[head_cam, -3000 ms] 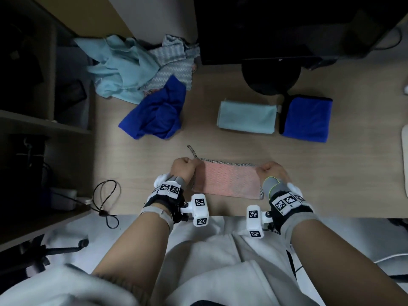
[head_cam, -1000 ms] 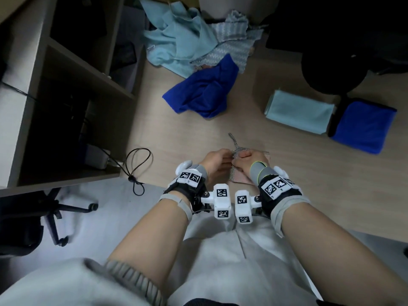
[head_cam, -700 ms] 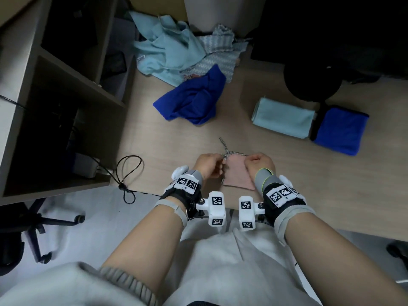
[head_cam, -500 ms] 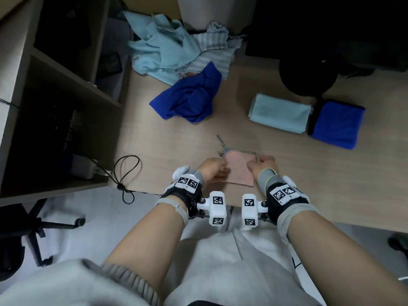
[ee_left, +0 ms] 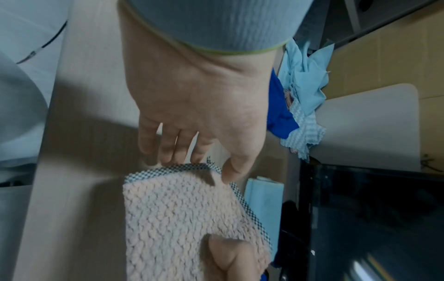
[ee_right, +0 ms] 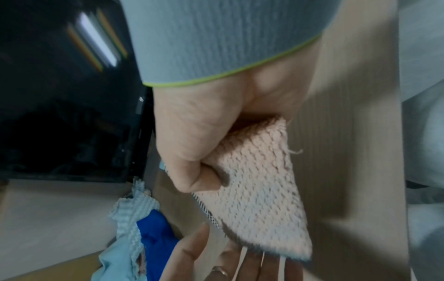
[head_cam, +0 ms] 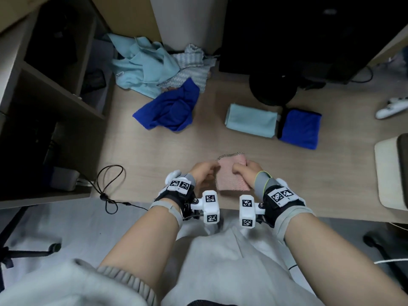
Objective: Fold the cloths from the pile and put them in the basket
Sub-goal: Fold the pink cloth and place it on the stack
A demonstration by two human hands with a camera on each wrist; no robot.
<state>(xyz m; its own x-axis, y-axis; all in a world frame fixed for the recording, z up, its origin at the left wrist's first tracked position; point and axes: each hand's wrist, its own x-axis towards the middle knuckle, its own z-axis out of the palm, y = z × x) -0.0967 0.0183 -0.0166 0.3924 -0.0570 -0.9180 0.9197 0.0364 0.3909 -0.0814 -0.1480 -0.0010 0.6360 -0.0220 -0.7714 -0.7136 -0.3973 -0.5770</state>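
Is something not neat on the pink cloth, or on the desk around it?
On the pink cloth the fold is uneven: a checkered edge sticks out at the far side. A loose thread hangs from one corner.

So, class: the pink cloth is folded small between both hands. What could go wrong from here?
1. The right hand pinches only one side of the pink cloth, while the left hand merely touches its edge; lifted that way, the fold may fall open.
2. The checked trim sticks out at the far edge, so the layers look misaligned.
3. No basket is clearly in view, so the carry may be awkward.
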